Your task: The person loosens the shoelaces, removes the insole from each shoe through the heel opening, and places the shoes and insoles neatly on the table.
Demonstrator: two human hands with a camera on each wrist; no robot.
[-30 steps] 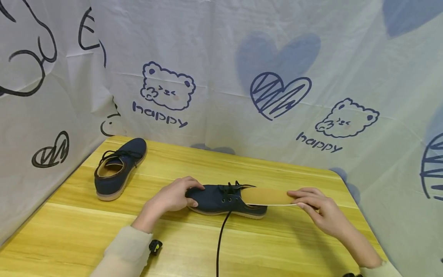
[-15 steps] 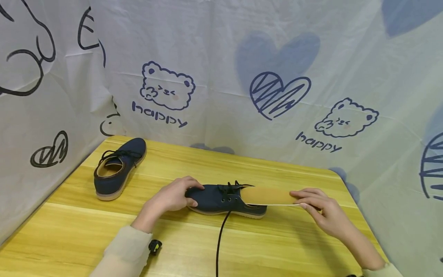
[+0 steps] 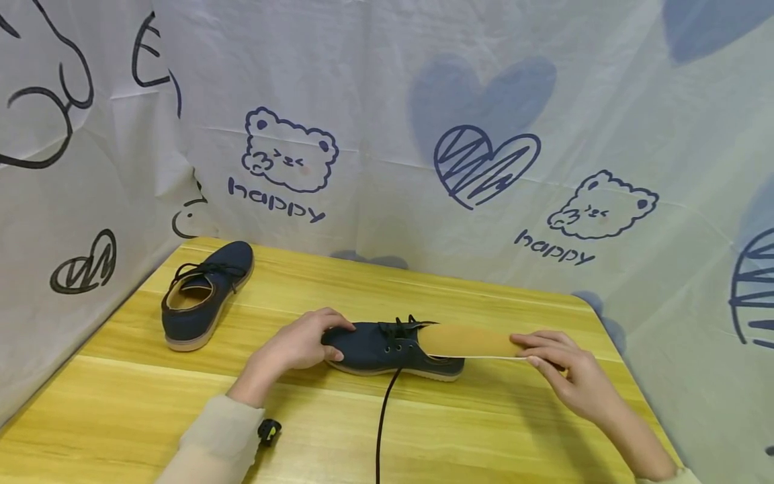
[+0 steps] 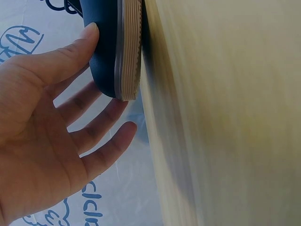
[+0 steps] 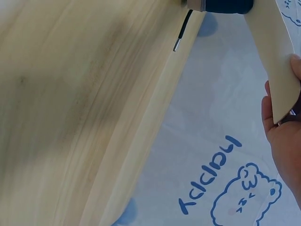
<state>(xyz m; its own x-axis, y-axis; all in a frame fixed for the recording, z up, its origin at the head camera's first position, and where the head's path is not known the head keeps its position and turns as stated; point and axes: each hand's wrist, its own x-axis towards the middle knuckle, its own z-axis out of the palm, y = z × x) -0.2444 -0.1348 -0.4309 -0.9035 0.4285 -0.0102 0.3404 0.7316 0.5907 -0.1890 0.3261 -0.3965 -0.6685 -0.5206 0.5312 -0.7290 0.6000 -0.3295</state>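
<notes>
A navy lace-up shoe (image 3: 363, 349) lies on the wooden table, toe to the left, with one black lace hanging toward the front. My left hand (image 3: 299, 343) holds its toe between thumb and fingers; in the left wrist view, the thumb presses the upper of the shoe (image 4: 103, 56). A tan insole (image 3: 471, 341) sticks out of the shoe's opening, its front end hidden inside. My right hand (image 3: 571, 373) pinches the free end, fingers above and thumb below. The right wrist view shows the pale underside of the insole (image 5: 270, 52) tilted above the table.
A second navy shoe (image 3: 205, 296) stands at the table's far left, laces tied. The wooden table (image 3: 326, 430) ends at a white printed curtain (image 3: 387, 81) behind and at both sides. A small black device (image 3: 269, 431) sits by the left wrist.
My right hand has shifted slightly to the right with the insole, so a little more of it shows outside the shoe. The left hand stays on the toe.
</notes>
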